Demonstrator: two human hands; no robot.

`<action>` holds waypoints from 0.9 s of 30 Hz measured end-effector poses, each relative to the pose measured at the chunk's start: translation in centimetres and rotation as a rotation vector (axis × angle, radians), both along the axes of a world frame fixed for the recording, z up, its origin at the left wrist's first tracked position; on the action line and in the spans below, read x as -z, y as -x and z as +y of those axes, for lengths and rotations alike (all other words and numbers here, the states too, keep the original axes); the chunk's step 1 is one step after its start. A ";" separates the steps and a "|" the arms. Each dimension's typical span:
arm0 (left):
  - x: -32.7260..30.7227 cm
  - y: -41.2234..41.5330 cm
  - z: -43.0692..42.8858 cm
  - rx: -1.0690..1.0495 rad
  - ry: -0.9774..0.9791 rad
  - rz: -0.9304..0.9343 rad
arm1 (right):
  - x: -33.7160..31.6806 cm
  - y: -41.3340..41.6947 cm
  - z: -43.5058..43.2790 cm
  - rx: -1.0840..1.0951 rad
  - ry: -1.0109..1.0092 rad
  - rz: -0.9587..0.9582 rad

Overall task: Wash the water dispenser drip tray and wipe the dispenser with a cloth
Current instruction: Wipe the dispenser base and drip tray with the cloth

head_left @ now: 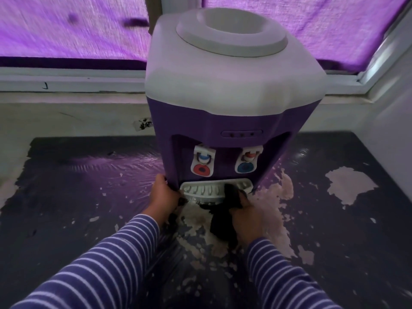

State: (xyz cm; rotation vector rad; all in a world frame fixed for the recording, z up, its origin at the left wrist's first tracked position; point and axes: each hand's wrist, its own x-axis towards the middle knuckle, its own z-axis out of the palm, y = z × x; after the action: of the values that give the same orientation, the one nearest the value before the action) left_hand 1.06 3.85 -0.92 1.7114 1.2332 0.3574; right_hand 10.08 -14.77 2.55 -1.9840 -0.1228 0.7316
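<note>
A purple water dispenser (pixel 223 121) with a white top stands on a dark counter. Its white slotted drip tray (pixel 207 190) sits at the base under the two taps. My left hand (pixel 163 195) grips the tray's left end, against the dispenser's lower left corner. My right hand (pixel 244 217) is closed on a dark cloth (pixel 225 216), which drapes over the tray's right part and hangs down in front of it.
The dark counter covering (pixel 89 197) is peeling, with pale bare patches (pixel 350 184) around the dispenser's base. A window with a purple blind (pixel 66 30) runs behind; a white wall (pixel 392 130) closes the right side.
</note>
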 end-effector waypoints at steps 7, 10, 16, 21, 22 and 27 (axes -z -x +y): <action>-0.5 0.2 0.3 0.036 -0.022 0.014 | 0.7 2.8 3.4 -0.296 0.183 -0.152; -0.7 0.2 0.5 0.059 -0.014 0.019 | 0.6 3.6 4.4 -0.421 0.235 -0.152; -0.8 0.5 1.0 0.108 0.008 0.020 | 0.1 0.4 0.8 -0.117 0.063 0.023; -0.2 0.5 1.3 0.114 -0.015 0.041 | 0.7 2.1 2.7 -0.180 0.062 -0.086; -0.1 0.6 1.3 0.113 -0.012 0.038 | 0.9 2.7 3.5 -0.237 0.100 -0.128; 0.2 0.6 1.7 0.124 -0.029 0.044 | 1.6 3.8 5.2 -0.449 0.158 -0.169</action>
State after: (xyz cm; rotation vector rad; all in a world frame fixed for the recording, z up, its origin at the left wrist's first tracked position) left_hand 0.48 5.51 -1.12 1.8201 1.1515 0.2655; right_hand 6.25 -9.57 0.99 -2.1952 -0.6447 0.8748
